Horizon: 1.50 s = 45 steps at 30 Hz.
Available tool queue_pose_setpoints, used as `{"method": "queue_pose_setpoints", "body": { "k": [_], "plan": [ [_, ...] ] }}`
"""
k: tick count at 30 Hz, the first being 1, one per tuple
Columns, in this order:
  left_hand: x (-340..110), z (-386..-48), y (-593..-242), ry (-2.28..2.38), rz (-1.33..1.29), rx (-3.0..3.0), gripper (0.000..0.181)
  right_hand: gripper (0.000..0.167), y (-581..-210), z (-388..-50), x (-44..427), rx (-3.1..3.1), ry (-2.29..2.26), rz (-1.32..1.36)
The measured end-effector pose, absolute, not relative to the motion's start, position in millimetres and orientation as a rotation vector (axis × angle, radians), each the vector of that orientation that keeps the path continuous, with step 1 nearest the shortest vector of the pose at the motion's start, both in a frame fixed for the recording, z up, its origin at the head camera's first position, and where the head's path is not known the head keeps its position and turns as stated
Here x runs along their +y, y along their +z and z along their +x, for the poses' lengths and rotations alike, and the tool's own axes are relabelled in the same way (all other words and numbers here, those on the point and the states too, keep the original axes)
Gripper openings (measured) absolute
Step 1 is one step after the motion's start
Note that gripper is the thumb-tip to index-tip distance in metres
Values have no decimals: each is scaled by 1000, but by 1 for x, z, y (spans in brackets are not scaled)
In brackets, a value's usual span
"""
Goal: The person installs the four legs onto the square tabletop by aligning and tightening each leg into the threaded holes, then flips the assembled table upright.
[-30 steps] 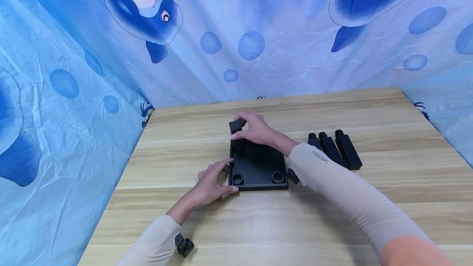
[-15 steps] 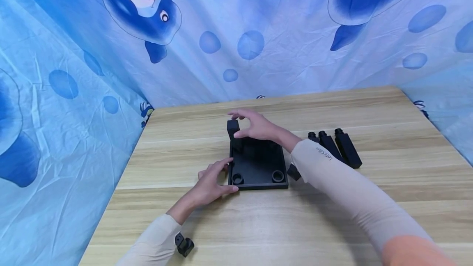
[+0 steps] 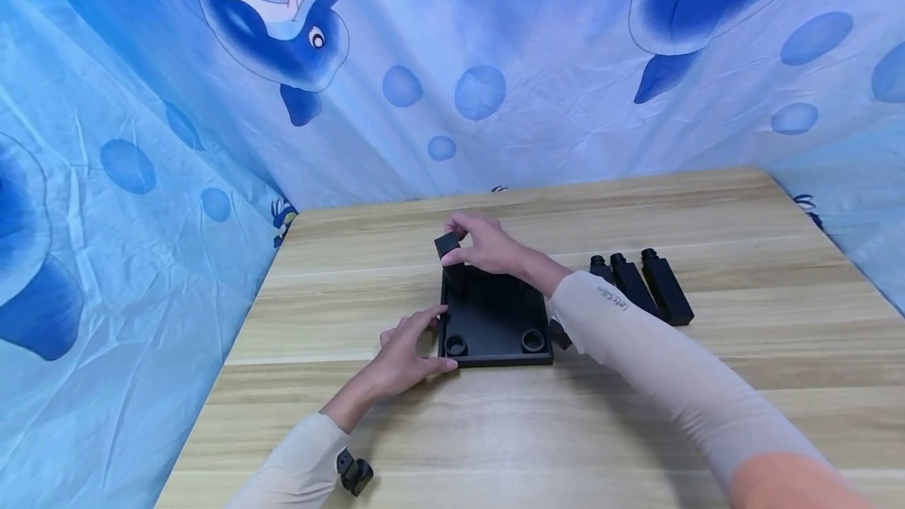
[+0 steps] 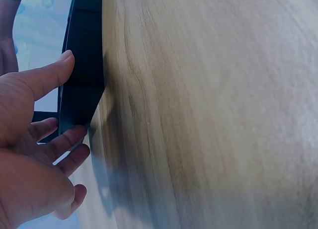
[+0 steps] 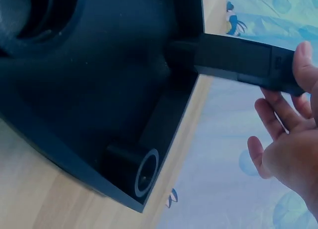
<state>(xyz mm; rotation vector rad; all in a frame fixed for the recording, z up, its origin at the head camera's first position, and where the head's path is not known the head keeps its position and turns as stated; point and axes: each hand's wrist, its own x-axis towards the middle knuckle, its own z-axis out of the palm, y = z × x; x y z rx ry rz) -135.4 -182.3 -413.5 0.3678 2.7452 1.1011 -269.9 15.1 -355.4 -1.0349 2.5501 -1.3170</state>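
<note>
An upturned black tabletop [image 3: 495,324] with a raised rim lies mid-table, round sockets at its near left [image 3: 456,346] and near right [image 3: 533,341] corners. From its far left corner a square black table leg [image 5: 236,60] stands up, its lower end at a socket. My right hand [image 3: 488,246] pinches this leg near its upper end between thumb and fingers. My left hand [image 3: 404,353] holds the tabletop's near left corner, thumb on the front rim and fingers along the left side. The far right corner is mostly hidden by my right arm.
Several loose black legs with threaded necks lie right of the tabletop; the outermost leg [image 3: 668,289] is whole in view, others partly behind my sleeve. A blue dolphin-print curtain [image 3: 438,53] hangs behind and left of the wooden table [image 3: 332,258].
My right fingers came away from the leg half a second ago and now pinch it again. The leg's square top has turned. My left hand stays on the tabletop corner.
</note>
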Motion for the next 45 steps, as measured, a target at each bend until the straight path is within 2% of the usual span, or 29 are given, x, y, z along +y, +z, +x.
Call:
{"method": "queue_pose_setpoints", "body": {
  "k": [12, 17, 21, 29, 32, 39, 45],
  "plan": [
    [-181, -134, -412, 1099, 356, 2734, 82, 43, -362, -265, 7, 2670, -1306, -931],
    [-182, -134, -413, 1106, 361, 2735, 82, 39, -361, -267, 9, 2668, -1259, -998],
    [-182, -135, -415, 1110, 367, 2738, 82, 44, -355, -269, 14, 2620, -1144, -1115],
    [-181, -135, -417, 1103, 373, 2746, 83, 35, -352, -270, 15, 2665, -1036, -1144],
    [-182, -135, -416, 1104, 374, 2748, 82, 41, -353, -269, 15, 2679, -1023, -1134],
    [-184, -135, -418, 1090, 366, 2752, 82, 68, -345, -266, 27, 2662, -915, -1179],
    [-184, -135, -417, 1100, 386, 2752, 82, 62, -338, -259, 65, 2718, -912, -1267]
  ]
}}
